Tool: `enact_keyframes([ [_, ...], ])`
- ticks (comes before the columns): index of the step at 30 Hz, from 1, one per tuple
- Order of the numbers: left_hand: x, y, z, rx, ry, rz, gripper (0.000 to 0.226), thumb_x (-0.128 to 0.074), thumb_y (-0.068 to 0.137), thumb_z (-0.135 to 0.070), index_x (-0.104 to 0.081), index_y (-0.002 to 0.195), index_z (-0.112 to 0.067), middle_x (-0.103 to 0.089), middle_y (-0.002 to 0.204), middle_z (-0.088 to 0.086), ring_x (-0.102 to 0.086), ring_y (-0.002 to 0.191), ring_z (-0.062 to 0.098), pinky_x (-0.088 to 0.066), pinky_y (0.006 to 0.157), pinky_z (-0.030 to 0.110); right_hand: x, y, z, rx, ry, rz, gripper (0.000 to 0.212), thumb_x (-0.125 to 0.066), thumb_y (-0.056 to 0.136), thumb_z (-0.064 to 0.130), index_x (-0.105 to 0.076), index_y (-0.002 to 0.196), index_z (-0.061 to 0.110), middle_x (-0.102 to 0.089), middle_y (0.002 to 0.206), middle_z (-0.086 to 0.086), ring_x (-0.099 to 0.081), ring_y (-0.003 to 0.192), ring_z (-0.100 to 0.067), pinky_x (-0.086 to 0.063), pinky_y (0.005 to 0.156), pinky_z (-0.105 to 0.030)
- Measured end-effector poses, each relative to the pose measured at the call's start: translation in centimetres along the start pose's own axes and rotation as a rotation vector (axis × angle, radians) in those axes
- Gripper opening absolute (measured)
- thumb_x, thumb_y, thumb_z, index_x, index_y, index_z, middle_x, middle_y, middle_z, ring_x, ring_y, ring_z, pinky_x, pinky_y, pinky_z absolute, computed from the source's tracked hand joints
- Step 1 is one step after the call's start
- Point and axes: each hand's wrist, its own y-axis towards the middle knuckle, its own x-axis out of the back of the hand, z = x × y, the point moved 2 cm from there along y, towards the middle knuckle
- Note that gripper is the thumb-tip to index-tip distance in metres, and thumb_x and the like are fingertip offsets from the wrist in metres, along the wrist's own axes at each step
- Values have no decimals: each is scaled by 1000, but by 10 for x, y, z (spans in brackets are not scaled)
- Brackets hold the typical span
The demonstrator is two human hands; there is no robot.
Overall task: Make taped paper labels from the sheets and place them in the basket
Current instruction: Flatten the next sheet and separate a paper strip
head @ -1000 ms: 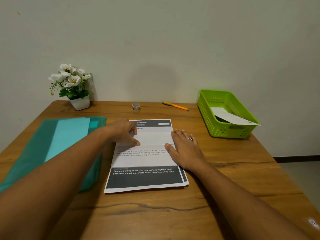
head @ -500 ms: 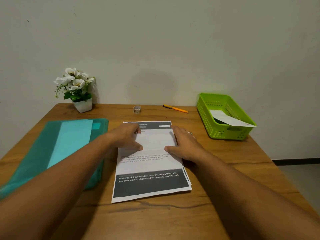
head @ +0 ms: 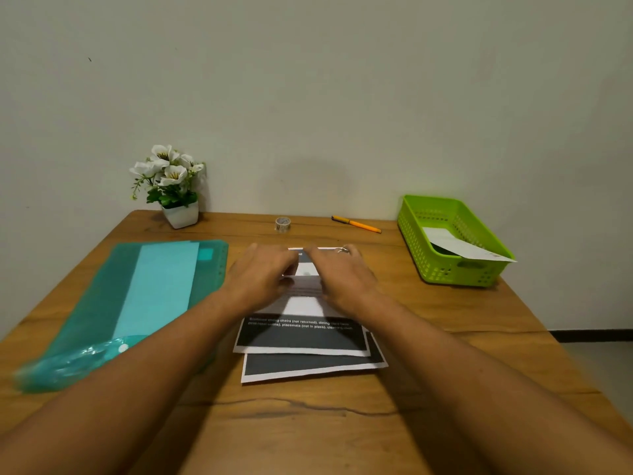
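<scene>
Sheets are stacked mid-table, printed with dark bands. The top one is skewed, so the lower one's near edge is left showing. Both hands are laid over the top sheet's far half. The right hand is spread flat, fingers stretched out. The left hand is bent at the knuckles, but it's too blurred for any pinch on the paper to be made out, tbh.

Further out, a green basket is parked far right, with a white paper piece propped over its near rim. A tape roll and an orange pen are lined up near the wall. A teal folder is spread on the left, and a potted white flower is tucked in the far left corner.

Everything is carried by a wooden table pushed against a plain pale wall. Grey floor is glimpsed at right.
</scene>
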Motion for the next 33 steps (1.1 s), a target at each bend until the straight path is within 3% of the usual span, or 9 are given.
enact_keyframes([
  [4, -13, -14, -2, 22, -11, 23, 17, -70, 91, -32, -55, 99, -32, -64, 100, -11, -56, 91, 14, -40, 79, 32, -13, -12, -1, 42, -87, 17, 34, -59, 93, 17, -59, 127, 21, -65, 118, -4, -61, 111, -28, -37, 105, -45],
  [6, -24, -22, -3, 34, -32, 35, 19, -68, 92, -33, -58, 108, -32, -65, 110, -9, -57, 98, 14, -41, 79, 30, -26, -21, -2, 41, -39, 31, 31, -56, 95, 20, -60, 125, 21, -63, 120, -5, -59, 111, -29, -39, 101, -44],
  [9, -37, -34, -2, 52, -81, 59, 32, -59, 94, -51, -61, 120, -32, -63, 124, -8, -56, 110, 14, -48, 89, 34, -41, -34, -6, 39, 71, 46, 31, -49, 100, 28, -59, 128, 19, -60, 125, -7, -56, 115, -30, -42, 100, -44],
  [11, -42, -38, 0, 65, -115, 64, 50, -45, 94, -69, -63, 121, -32, -62, 125, -9, -56, 113, 14, -49, 91, 38, -44, -40, -8, 27, 152, 43, 40, -45, 102, 45, -59, 129, 19, -59, 129, -5, -54, 119, -27, -44, 100, -44],
  [14, -45, -39, -2, 76, -134, 68, 55, -33, 98, -65, -63, 130, -32, -61, 134, -9, -52, 122, 13, -47, 99, 41, -42, -43, -7, -26, 250, 63, 59, -37, 100, 64, -60, 133, 21, -59, 133, -3, -51, 124, -22, -44, 103, -44],
  [19, -55, -37, -8, 114, -89, 138, 50, -37, 106, -47, -44, 153, -30, -43, 159, -5, -34, 146, 17, -29, 119, 42, -48, -32, 7, -106, 337, 49, 42, -48, 105, 41, -58, 136, 16, -56, 142, -7, -46, 134, -27, -36, 113, -44],
  [22, -60, -36, -8, 143, -66, 261, 57, -24, 109, -49, -22, 163, -30, -19, 170, -4, -14, 157, 20, -13, 126, 46, -56, -29, 15, -142, 415, 59, 46, -45, 107, 36, -50, 148, 16, -44, 158, -7, -31, 151, -25, -21, 125, -46],
  [25, -54, -33, 3, 178, 35, 408, 67, -16, 107, -55, -5, 165, -23, -2, 173, 1, -1, 159, 23, -4, 128, 51, -60, -30, 14, -148, 391, 80, 51, -40, 109, 38, -42, 155, 16, -34, 166, -6, -21, 156, -24, -12, 128, -44],
  [33, -57, -45, 23, 229, 52, 395, 89, 7, 90, -66, 2, 164, -18, 3, 173, 3, 3, 159, 23, -1, 128, 50, -62, -22, 26, -241, 376, 145, 60, -36, 109, 41, -27, 162, 13, -19, 172, -7, -9, 160, -27, -3, 130, -47],
])
